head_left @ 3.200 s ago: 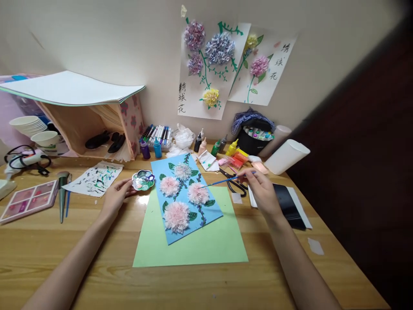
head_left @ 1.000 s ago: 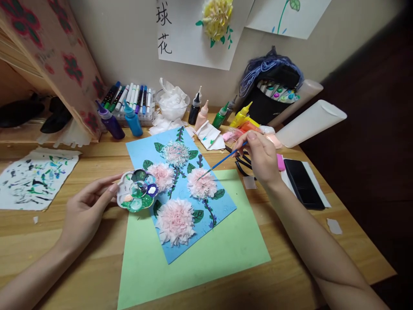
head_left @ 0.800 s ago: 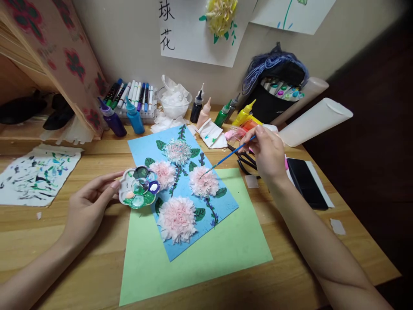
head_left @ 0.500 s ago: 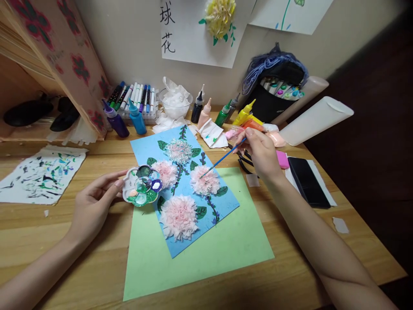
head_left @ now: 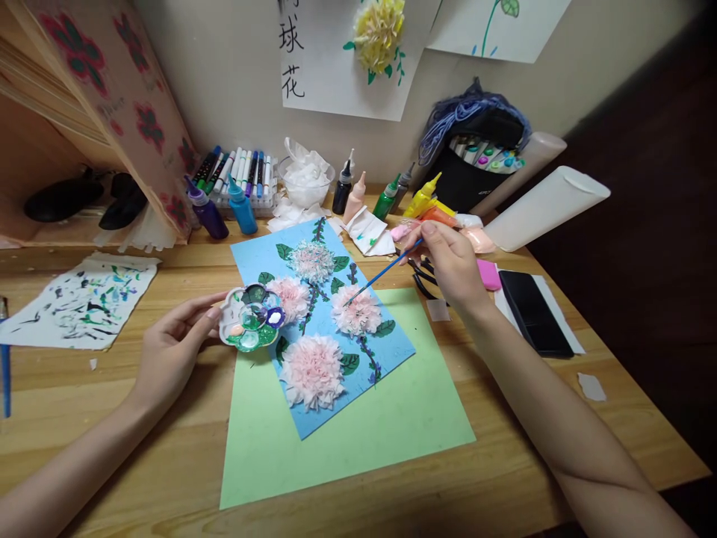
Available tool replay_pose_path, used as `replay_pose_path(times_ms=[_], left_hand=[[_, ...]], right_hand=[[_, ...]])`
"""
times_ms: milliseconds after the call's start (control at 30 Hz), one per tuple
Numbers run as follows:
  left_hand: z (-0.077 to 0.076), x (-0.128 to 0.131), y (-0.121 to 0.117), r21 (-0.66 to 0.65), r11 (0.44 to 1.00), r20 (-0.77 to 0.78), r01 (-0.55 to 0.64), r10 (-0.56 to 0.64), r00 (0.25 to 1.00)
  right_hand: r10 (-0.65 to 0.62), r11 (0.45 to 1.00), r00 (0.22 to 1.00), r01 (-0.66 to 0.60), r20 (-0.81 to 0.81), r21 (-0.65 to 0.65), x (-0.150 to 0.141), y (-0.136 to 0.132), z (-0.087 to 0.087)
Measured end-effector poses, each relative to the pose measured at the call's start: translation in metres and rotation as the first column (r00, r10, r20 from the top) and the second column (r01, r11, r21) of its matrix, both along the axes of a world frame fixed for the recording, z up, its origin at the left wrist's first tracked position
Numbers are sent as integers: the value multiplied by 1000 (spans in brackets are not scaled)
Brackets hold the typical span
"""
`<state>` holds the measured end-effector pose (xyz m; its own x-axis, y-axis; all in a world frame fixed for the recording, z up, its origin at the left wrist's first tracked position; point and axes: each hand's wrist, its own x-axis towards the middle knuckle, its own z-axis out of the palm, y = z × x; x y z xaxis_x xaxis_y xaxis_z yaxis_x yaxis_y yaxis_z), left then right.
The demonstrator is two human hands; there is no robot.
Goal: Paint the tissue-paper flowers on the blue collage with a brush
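Note:
My left hand (head_left: pixel 182 340) grips the edge of a flower-shaped paint palette (head_left: pixel 249 340) with green, white, purple and peach paint in its wells. The palette overlaps the left side of a blue board (head_left: pixel 358 373). In my right hand (head_left: pixel 445 261) is a thin blue paintbrush (head_left: pixel 386 270), its tip at the pink paper flower (head_left: pixel 361 314) on the board's right side. Another pink paper flower (head_left: pixel 314 373) sits lower down, one lies partly behind the palette, and a bluish-white flower (head_left: pixel 312 261) is at the top. Painted leaves and stems surround them. Under the board lies a green sheet (head_left: pixel 392 441).
Paint bottles (head_left: pixel 386 198) and a bowl of tissue (head_left: pixel 305 179) line the back. Markers (head_left: pixel 243 172) stand behind purple and blue bottles. A phone (head_left: pixel 532 314) lies right, a paint-smeared cloth (head_left: pixel 84 302) left, beside a second brush (head_left: pixel 5 366). A black pen bag (head_left: pixel 476 157) leans near the wall.
The view has shifted slightly, bringing the second brush into sight at the left edge. The brush tip has moved slightly up and left on the pink flower; both hands keep their holds.

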<state>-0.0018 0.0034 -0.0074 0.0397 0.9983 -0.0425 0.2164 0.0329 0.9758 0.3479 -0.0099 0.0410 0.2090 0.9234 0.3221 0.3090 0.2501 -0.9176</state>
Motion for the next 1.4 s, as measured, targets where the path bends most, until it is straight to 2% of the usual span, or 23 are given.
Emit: replay_pose_path(times_ms=[133, 200, 300, 433, 700, 767, 933, 1167, 1300, 1400], left_hand=[[2, 1, -1, -6, 1000, 16, -10, 10, 1000], [2, 2, -1, -5, 1000, 18, -13, 13, 1000], [2, 2, -1, 2, 1000, 16, -7, 7, 1000], [-1, 0, 0, 5, 1000, 26, 12, -12, 1000], [1, 1, -1, 16, 999, 14, 29, -29, 999], [3, 1, -2, 3, 999, 14, 33, -33, 999], [3, 1, -1, 1, 1000, 13, 27, -27, 1000], [3, 1, -2, -1, 999, 22, 35, -35, 999], [3, 1, -2, 7, 999, 9, 38, -38, 999], [2, 1, -2, 9, 999, 14, 31, -31, 999]], right_hand=[[-79, 996, 996, 80, -30, 27, 10, 3, 3], [-80, 996, 996, 81, -34, 46, 11, 1, 6], [-6, 999, 1000, 7, -29, 35, 6, -3, 10], [86, 996, 995, -86, 59, -7, -2, -7, 11], [-86, 995, 994, 83, 68, 47, 14, -3, 16], [-56, 998, 997, 54, 54, 26, 13, -4, 18], [115, 992, 987, -108, 113, -64, 5, -7, 14], [-47, 999, 996, 45, 76, 18, 19, -2, 16], [50, 999, 999, -50, 13, -9, 15, -5, 18], [150, 987, 988, -147, 34, -71, 9, -7, 16]])
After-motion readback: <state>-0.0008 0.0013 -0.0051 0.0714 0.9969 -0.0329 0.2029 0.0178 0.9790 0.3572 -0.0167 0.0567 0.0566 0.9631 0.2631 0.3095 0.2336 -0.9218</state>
